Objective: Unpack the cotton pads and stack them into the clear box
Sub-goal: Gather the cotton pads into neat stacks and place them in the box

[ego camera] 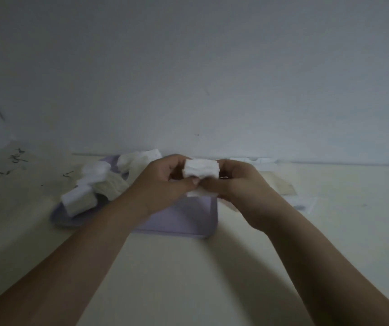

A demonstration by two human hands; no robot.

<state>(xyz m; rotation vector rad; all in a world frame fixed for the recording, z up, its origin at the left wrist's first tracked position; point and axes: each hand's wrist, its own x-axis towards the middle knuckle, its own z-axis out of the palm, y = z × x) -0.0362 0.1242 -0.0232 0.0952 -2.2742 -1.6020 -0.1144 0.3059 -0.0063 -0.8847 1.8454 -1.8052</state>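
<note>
Pinching cotton pads (201, 169), left hand (162, 182) meets right hand (238, 182).

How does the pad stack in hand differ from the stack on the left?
The held stack is gripped between left hand and right hand; the left stack lies untouched on the purple tray. The held stack looks brighter, the left stack greyer. Both are white pad blocks.

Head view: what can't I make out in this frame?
- Inside of the lilac container: covered by the left hand and right hand.
- Pad count in the held cotton pad stack: blurred.
- White pile at left: pads or wrapping, too blurred.
- Flat item at right: too dim.
</note>
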